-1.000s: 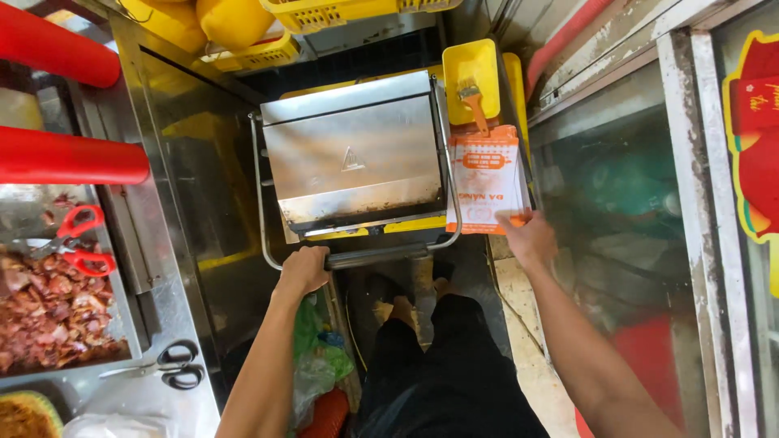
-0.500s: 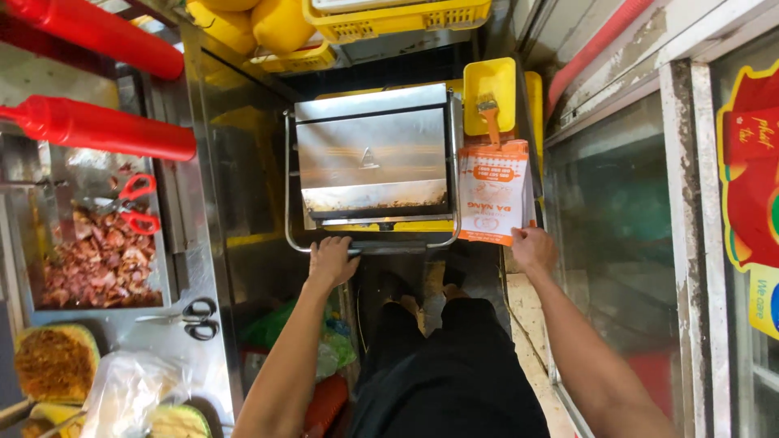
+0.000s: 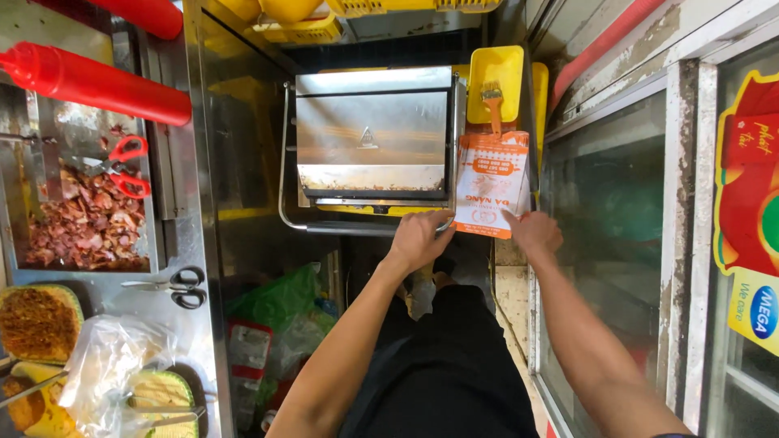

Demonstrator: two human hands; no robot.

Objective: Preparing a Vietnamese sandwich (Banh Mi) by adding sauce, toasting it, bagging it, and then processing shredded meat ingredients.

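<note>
Cramped food stall here, stainless steel everywhere: a steel tabletop (image 3: pixel 174 324) runs down the left side and a glass-fronted cabinet (image 3: pixel 617 211) lines the right, with a narrow bit of floor between. Straight ahead sits one steel box oven (image 3: pixel 372 134) with a wire handle bar (image 3: pixel 357 229) along its bottom edge. The left hand (image 3: pixel 418 238) has its fingers curled shut around that bar. The right hand (image 3: pixel 534 233) pinches the lower corner of one orange-and-white paper bag (image 3: pixel 492 182), which hangs just beside the oven's right side. Above the bag there's one yellow tray (image 3: pixel 497 69) with one brush (image 3: pixel 492 101) in it. On the left I count two red squeeze bottles (image 3: pixel 97 81), two pairs of scissors, red-handled (image 3: pixel 122 166) and black-handled (image 3: pixel 174 288), and one pan of chopped meat (image 3: pixel 85 227).
</note>
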